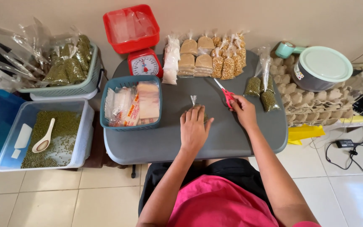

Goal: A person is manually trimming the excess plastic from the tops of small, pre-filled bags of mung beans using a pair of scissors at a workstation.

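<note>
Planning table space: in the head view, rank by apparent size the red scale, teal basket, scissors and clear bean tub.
1. Clear bean tub, nearer the camera
2. Teal basket
3. Red scale
4. Scissors
</note>
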